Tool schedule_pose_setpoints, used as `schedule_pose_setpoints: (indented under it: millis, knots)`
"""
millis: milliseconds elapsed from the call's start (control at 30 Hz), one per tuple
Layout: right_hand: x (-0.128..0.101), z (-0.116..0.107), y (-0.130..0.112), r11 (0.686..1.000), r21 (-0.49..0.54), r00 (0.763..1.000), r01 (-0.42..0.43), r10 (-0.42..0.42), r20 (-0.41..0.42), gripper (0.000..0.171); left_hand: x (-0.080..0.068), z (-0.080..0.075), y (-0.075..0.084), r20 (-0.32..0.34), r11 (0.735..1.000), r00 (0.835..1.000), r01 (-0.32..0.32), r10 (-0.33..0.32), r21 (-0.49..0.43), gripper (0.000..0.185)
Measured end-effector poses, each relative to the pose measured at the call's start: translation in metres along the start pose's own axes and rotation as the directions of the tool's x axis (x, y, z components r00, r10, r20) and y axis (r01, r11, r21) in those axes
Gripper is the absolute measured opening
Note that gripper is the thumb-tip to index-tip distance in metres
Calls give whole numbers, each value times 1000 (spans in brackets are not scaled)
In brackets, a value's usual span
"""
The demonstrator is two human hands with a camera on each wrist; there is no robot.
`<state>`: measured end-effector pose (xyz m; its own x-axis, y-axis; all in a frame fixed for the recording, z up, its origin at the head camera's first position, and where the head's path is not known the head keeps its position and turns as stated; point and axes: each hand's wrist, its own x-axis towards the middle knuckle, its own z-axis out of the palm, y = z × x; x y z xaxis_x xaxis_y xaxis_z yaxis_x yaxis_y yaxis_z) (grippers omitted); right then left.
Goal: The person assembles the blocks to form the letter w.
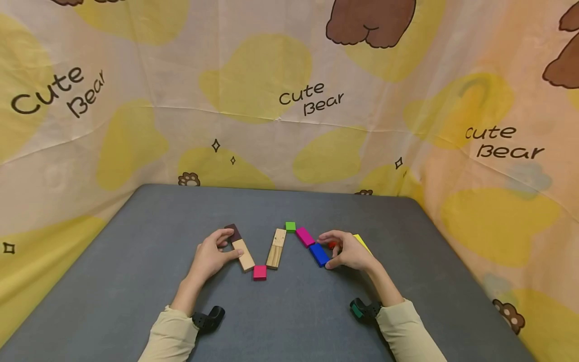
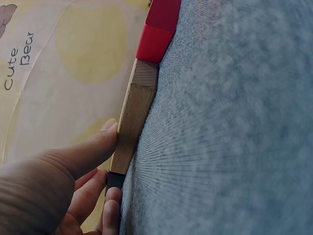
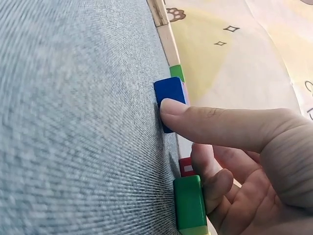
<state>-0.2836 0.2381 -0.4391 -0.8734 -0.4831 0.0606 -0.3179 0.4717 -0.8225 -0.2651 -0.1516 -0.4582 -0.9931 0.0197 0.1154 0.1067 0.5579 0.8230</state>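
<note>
My left hand point(image 1: 212, 256) rests at the left arm of a zigzag of blocks. Its fingertips touch the dark brown block point(image 1: 232, 231), and its thumb lies against the pale wooden block point(image 2: 129, 129) joined to it. On the right side, my right hand point(image 1: 350, 251) holds the blue block point(image 1: 319, 255) between thumb and forefinger, its thumb on the near end point(image 3: 168, 93). That block meets the magenta block point(image 1: 305, 237) at a corner. Beneath the curled other fingers sit a red block point(image 3: 187, 167) and a green block point(image 3: 190, 203).
Between the hands, a pinkish-red block point(image 1: 260, 273) links the left arm to two natural wood blocks point(image 1: 276, 249), and a light green block point(image 1: 290, 227) tops the peak. A yellow block point(image 1: 362, 243) lies beyond my right hand. A printed cloth point(image 1: 253, 125) hangs behind the grey table point(image 1: 289, 317).
</note>
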Motion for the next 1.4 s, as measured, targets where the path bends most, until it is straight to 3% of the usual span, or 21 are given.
schedule_pose_setpoints:
  millis: [600,1000,1400]
  knots:
    - [1,3,1,998,60,1000,-23,23,-8,73,-1,-1,2,0,1000,1000,0,0,8,63]
    - [-8,1,-31,996,86,1000,6,-7,11,67,-3,-1,3,-7,1000,1000,-5,5,5,63]
    - [-8,1,-31,997,76,1000,6,-6,9,66,-2,-1,3,-10,1000,1000,-13,13,8,63]
